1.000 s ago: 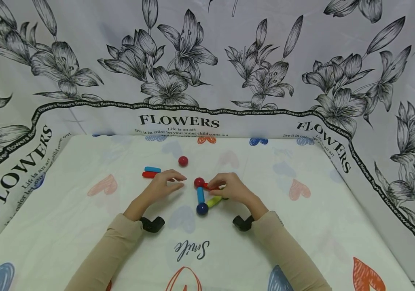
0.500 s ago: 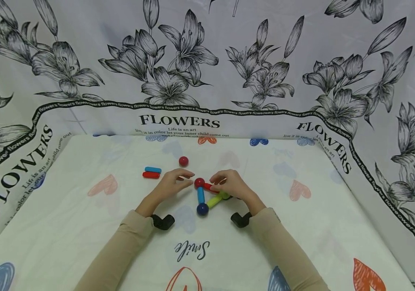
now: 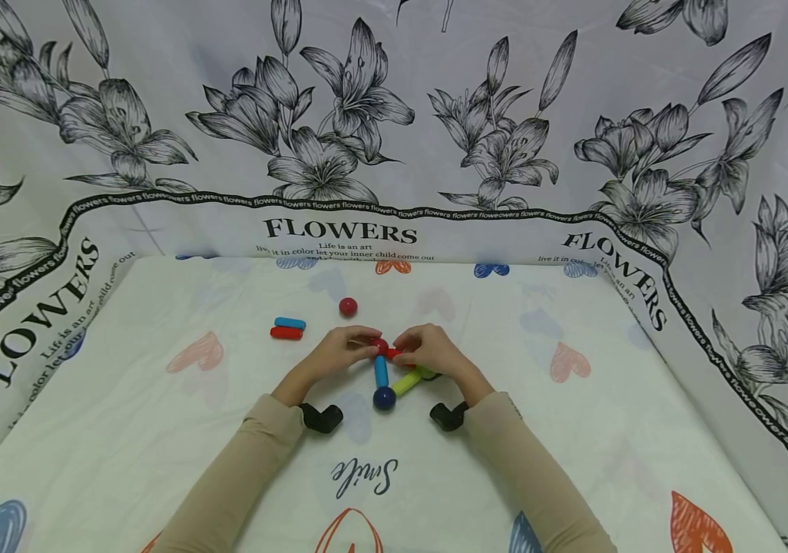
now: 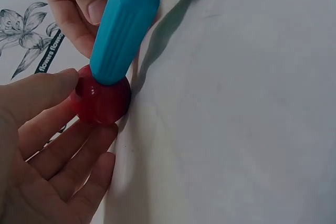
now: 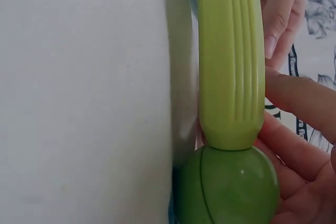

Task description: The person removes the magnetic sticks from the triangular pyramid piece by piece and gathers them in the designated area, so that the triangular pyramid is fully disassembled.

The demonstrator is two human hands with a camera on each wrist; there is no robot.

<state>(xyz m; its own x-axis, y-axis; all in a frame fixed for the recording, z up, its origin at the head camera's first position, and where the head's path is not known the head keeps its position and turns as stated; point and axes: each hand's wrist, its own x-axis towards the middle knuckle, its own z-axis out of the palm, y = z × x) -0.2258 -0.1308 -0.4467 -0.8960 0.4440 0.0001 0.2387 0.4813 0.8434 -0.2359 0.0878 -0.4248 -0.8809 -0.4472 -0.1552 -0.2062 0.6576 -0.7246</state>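
A small frame of sticks and balls is seen at the centre of the head view, between the two hands. The left hand [image 3: 339, 349] is curled, its thumb and fingers touching the red ball [image 3: 380, 346] at the top of the frame. From that ball a blue stick [image 3: 382, 371] runs down to a dark blue ball [image 3: 384, 398]. The right hand [image 3: 432, 349] is curled over a short red stick [image 3: 396, 354] just right of the red ball; whether it is pinched cannot be told. A yellow-green stick [image 3: 408, 382] slants up from the dark blue ball to a green ball [image 5: 231, 187] under the right hand's fingers. To the upper left of the hands, a loose red ball [image 3: 348, 306] and two loose sticks [image 3: 287, 328] are lying apart on the cloth [image 3: 574, 445].
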